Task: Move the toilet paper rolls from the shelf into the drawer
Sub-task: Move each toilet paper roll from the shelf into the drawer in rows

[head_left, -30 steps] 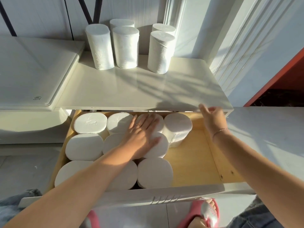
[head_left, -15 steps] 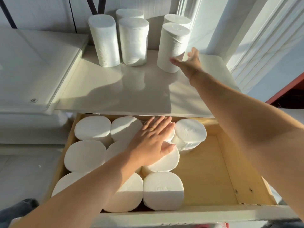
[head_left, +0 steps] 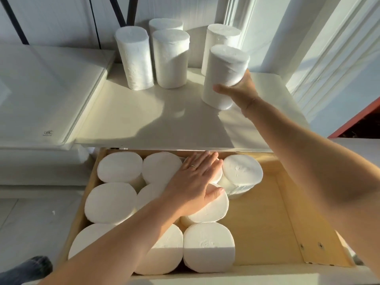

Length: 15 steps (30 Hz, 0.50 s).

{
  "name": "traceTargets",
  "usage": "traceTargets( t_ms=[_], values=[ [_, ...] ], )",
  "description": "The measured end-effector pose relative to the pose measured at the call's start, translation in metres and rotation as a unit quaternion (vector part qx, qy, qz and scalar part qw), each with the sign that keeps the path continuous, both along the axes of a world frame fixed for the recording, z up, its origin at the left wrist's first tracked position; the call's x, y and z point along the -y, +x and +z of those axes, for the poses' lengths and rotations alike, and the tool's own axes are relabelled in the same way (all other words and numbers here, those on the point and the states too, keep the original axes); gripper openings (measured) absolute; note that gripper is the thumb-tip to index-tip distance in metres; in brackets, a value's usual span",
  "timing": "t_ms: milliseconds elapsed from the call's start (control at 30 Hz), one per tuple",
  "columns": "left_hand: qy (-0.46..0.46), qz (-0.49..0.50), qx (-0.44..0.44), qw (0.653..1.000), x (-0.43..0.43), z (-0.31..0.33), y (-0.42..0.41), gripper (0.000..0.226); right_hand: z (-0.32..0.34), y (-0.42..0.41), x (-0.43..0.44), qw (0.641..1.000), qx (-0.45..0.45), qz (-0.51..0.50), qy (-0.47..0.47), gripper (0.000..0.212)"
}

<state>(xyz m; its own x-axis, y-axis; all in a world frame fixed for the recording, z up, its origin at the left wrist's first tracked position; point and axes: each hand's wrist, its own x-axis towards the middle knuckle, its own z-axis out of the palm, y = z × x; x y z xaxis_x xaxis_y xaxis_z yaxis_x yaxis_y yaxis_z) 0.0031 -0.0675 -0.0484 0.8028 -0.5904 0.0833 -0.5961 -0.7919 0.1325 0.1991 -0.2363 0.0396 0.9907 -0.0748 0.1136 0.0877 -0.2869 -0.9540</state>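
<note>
My right hand (head_left: 240, 90) grips a white toilet paper roll (head_left: 223, 75), tilted and lifted off the cream shelf (head_left: 156, 120). Several more rolls stand upright at the back of the shelf: one at the left (head_left: 134, 56), one in the middle (head_left: 170, 58), one behind that (head_left: 165, 24) and one at the right (head_left: 222, 38). Below, the open wooden drawer (head_left: 261, 223) holds several upright rolls packed in its left part. My left hand (head_left: 195, 184) lies flat with fingers spread on top of those rolls, near a roll at the drawer's back (head_left: 242, 174).
The drawer's right half shows bare wood. A white closed lid (head_left: 41, 95) lies left of the shelf. A white panelled wall rises behind and to the right. The drawer's white front edge (head_left: 246, 276) runs along the bottom.
My right hand reached the front right roll on the shelf, closed around it and tilted it up toward me. My left hand stayed flat on the rolls in the drawer.
</note>
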Motion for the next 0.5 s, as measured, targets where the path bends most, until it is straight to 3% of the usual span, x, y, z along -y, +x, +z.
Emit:
traceTargets(
  t_ms=[300, 500],
  values=[
    [0.033, 0.024, -0.025, 0.999, 0.003, -0.002, -0.005, 0.069, 0.012, -0.155, 0.103, 0.995, -0.037, 0.089, -0.009, 0.077],
    [-0.041, 0.051, 0.036, 0.997, 0.012, 0.009, -0.024, 0.069, 0.011, -0.231, 0.157, 0.968, -0.148, 0.203, -0.008, 0.074]
  ],
)
